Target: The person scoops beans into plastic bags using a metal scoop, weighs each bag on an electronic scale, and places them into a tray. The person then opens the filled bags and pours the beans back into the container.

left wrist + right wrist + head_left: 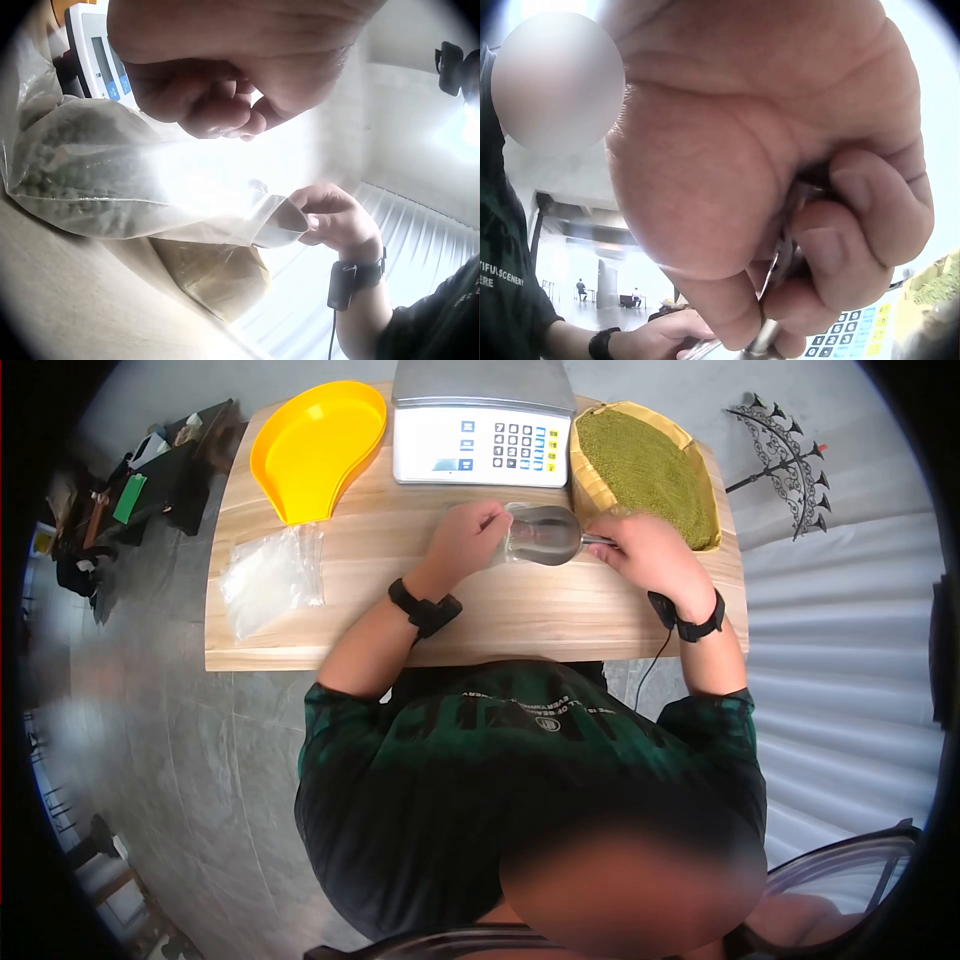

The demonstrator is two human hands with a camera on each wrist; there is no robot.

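My right hand [650,555] grips the handle of a metal scoop [552,536] above the table's middle, fingers curled round it in the right wrist view. The scoop's bowl points left, toward my left hand [466,546], which pinches the edge of a clear plastic bag. Seen from the left wrist, this bag [90,169] bulges with greenish contents, and the scoop's metal end [283,225] lies at its mouth. Right of the scoop stands a yellowish bag [715,510] full of green granules [645,465].
A white scale [480,445] with a grey platform stands at the table's back. To its left lies a yellow scoop-shaped tray [318,445]. Flat clear bags [270,582] lie at the table's left. A black cable hangs from my right wrist past the table's front edge.
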